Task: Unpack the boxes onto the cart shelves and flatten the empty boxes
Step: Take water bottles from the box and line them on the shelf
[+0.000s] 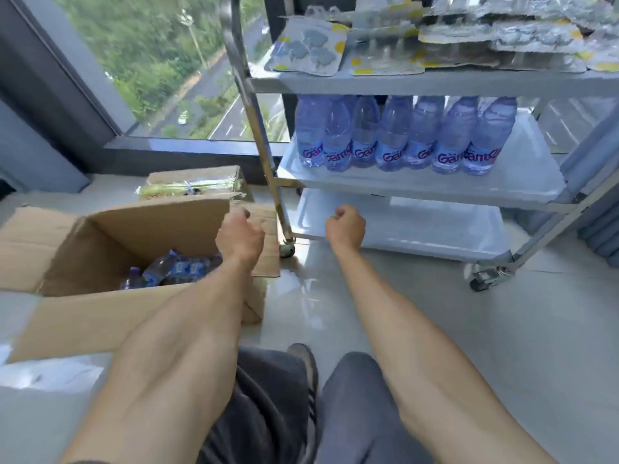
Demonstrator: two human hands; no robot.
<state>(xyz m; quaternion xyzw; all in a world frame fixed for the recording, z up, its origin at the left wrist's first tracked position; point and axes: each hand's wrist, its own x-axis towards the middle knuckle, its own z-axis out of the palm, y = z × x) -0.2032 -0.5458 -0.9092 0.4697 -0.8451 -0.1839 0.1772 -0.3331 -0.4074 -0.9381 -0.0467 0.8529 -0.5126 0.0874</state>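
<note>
Open cardboard box (100,249) sits on the floor at left, brown corrugated board, flaps folded outward, walls slightly creased. Inside, at the bottom, several clear plastic bottles in the box (167,271) lie on their sides, blue-tinted with blue labels.

Left hand (239,234) is above the box's right rim, fingers curled into a loose fist; its grip is pressed together and holds nothing. Right hand (345,226) is in front of the cart's lowest shelf (418,226), likewise fisted, grip closed on nothing visible.

The cart (258,105) has a polished tubular metal frame and smooth white tray shelves with raised lips, on a grey caster (482,279). Middle shelf (522,175) carries a row of upright bottles (395,135), ribbed clear plastic with purple lettering, packed touching one another at the left. Top shelf (368,83) carries flat blister packs (306,45), card backs with moulded clear plastic, overlapping in a loose heap.

Behind the open box, a second smaller box (197,179) lies against the window ledge with a green-striped wrapped item across its top. Floor (435,329) is glossy pale tile
</note>
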